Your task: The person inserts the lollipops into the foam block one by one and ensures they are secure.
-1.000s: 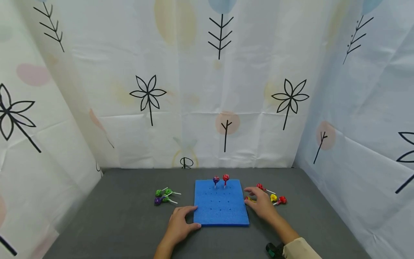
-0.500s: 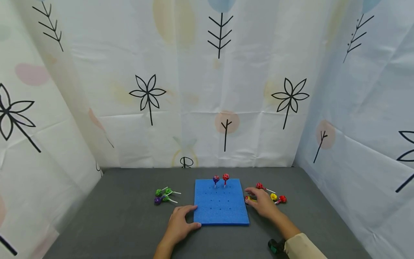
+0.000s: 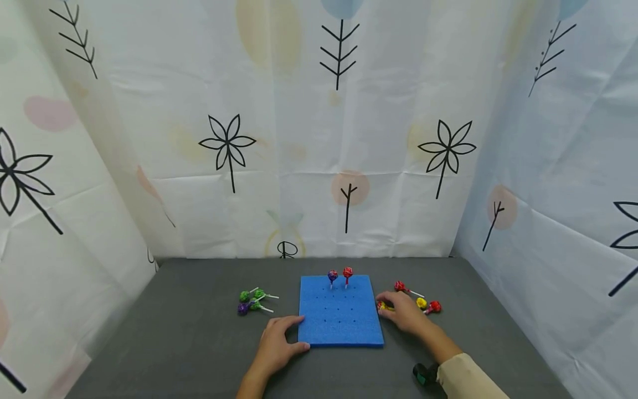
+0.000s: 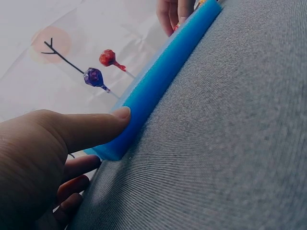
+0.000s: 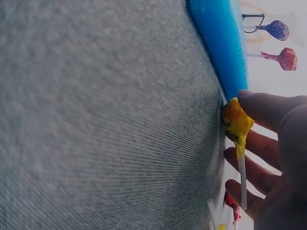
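A blue foam board (image 3: 341,335) with rows of small holes lies on the grey table. My left hand (image 3: 275,344) rests at its near left corner, the thumb (image 4: 98,128) straight against the front edge and the other fingers by the left side. Just off the board's right edge, my right hand (image 3: 407,317) pinches a yellow-wrapped lollipop (image 5: 238,120) by its head between thumb and fingers; the white stick points back toward the palm. A purple lollipop (image 3: 333,276) and a red lollipop (image 3: 348,272) stand upright in the board's far row.
Several green and purple lollipops (image 3: 256,302) lie left of the board. Beyond my right hand lie a red lollipop (image 3: 400,286), a yellow one (image 3: 421,303) and another red one (image 3: 435,307). A dark device (image 3: 423,376) sits by my right wrist. Patterned curtains (image 3: 309,216) enclose the table.
My right forefinger has come down toward the thumb, and the fingers now pinch the yellow lollipop's head. The left hand and the board have stayed in place.
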A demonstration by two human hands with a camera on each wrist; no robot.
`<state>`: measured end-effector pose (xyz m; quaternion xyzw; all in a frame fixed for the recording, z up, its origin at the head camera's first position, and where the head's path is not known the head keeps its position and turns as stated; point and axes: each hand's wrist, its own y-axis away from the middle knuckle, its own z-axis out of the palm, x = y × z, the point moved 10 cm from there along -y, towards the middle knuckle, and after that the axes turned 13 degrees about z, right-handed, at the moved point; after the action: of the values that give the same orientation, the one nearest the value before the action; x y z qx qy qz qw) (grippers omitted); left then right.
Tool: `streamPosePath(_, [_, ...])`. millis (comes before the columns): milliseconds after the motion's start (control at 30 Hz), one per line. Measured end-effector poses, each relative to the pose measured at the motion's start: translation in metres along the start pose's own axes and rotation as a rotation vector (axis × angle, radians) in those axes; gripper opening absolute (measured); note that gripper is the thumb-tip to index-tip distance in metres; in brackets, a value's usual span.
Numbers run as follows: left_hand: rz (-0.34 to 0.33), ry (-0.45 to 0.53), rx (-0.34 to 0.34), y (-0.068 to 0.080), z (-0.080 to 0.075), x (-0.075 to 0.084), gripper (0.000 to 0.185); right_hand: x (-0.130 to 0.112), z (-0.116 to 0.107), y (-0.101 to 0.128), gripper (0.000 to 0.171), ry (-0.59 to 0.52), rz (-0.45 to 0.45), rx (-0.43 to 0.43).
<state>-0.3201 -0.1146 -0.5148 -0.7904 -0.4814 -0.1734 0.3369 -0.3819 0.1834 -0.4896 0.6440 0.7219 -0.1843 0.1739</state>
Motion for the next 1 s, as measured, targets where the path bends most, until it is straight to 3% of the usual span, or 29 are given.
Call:
streamPosePath(300, [0.016, 0.007, 0.015, -0.001, -0.001, 0.002, 0.060, -0.003, -0.001, -0.001, 0.022, 0.033, -0.025, -0.006])
streamPosePath(1000, [0.011, 0.007, 0.002, -0.001, 0.000, 0.001, 0.060, -0.001, -0.012, -0.006, 0.019, -0.090, -0.030, 0.022])
